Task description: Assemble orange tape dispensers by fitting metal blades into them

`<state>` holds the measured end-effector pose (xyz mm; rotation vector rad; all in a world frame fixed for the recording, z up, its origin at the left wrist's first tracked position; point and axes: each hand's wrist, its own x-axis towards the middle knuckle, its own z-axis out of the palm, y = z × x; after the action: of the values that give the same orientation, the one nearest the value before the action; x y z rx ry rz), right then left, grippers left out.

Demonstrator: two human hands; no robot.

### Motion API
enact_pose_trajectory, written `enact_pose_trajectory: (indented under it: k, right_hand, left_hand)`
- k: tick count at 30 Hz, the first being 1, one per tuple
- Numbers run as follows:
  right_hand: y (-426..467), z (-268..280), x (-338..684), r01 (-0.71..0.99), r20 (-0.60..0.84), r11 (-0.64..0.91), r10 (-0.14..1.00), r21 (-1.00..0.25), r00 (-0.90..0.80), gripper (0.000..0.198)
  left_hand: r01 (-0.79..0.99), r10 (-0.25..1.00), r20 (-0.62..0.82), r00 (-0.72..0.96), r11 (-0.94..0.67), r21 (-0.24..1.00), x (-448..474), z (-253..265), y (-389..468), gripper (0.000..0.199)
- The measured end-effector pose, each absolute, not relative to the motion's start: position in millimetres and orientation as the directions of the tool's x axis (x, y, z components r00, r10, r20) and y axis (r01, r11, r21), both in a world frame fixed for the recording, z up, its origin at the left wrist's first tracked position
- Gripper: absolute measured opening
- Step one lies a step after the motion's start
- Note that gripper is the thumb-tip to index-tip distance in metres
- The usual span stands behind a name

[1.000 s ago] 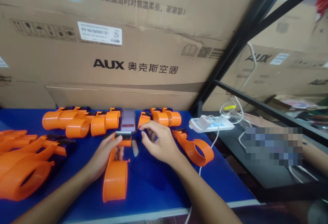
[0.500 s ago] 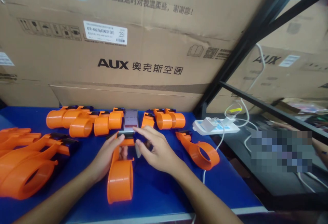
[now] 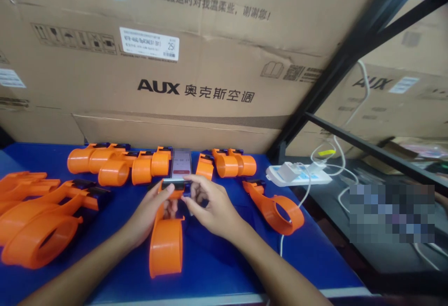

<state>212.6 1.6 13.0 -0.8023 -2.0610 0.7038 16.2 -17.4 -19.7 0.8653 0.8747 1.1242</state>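
Observation:
My left hand [image 3: 152, 215] is wrapped around the upper part of an orange tape dispenser [image 3: 166, 247], its thumb on the dark, shiny strip across the head. The dispenser's round hoop hangs down toward me. My right hand [image 3: 213, 203] pinches the dark blue right end of that head between thumb and index finger. Its other fingers are curled and partly hidden; a greyish sliver below them is too unclear to name. Just behind my hands, a phone [image 3: 181, 162] with a lit screen lies on the blue tabletop [image 3: 217, 268].
Several orange dispensers [image 3: 114, 173] line the back left, with others [image 3: 40, 245] at the near left. More dispensers [image 3: 241, 165] stand right of the phone; one [image 3: 283, 212] lies farther right. A white power strip [image 3: 299, 175] with cables sits by the black frame [image 3: 345, 59]. Cardboard boxes [image 3: 210, 54] rise behind.
My right index finger has left the lower part of the phone screen and come down to the right end of the dispenser's head. My left hand keeps its hold. The view has shifted slightly.

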Motion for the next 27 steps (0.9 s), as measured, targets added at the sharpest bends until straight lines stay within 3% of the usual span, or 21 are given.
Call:
enact_pose_trajectory:
  k: [5, 15, 27]
  right_hand:
    - [1.2, 12.7, 211.0, 0.255, 0.398, 0.551, 0.79, -0.795, -0.467, 0.031]
    - [-4.3, 20.0, 209.5, 0.216, 0.355, 0.484, 0.822, -0.848, -0.446, 0.024]
    - [-0.9, 17.5, 210.9, 0.266, 0.435, 0.61, 0.75, -0.747, -0.499, 0.017]
  left_hand:
    - [-0.314, 0.976, -0.108, 0.191, 0.165, 0.935, 14.4, -22.1, -18.8, 0.028]
    - [-0.116, 0.986, -0.029, 0.167, 0.049, 0.992, 10.7, -17.4, -20.4, 0.02]
    - [0.036, 0.988, -0.009, 0.154, 0.004, 0.999, 6.6, -18.4, -17.9, 0.014]
